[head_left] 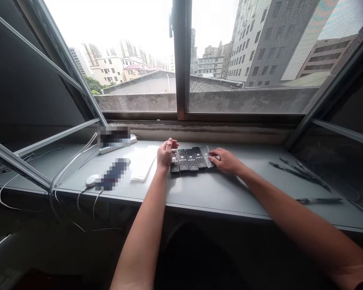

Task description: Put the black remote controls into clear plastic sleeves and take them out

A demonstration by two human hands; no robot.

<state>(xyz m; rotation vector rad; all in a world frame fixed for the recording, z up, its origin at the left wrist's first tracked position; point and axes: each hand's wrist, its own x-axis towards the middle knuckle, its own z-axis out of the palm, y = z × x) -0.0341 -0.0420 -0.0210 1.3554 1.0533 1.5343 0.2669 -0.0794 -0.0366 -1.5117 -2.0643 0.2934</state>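
Observation:
Several black remote controls (192, 160) lie side by side in a row on the grey desk, with their buttons facing up. At the right end of the row is a remote in a clear plastic bag (206, 155), partly hidden by my fingers. My right hand (225, 161) grips its right side between thumb and fingers. Over the left end of the row, my left hand (166, 154) is raised with its fingers loosely bent and apart, and nothing shows in it. It partly covers the leftmost remote (174, 163).
White plastic sleeves (143, 163) lie left of my left arm. Farther left are a blurred-out device (113, 175), a round white charger (92, 180), a power strip (117, 144) and loose cables. Black pens or tools (293, 169) lie at right. Metal frames flank the desk; a window (181, 60) stands behind.

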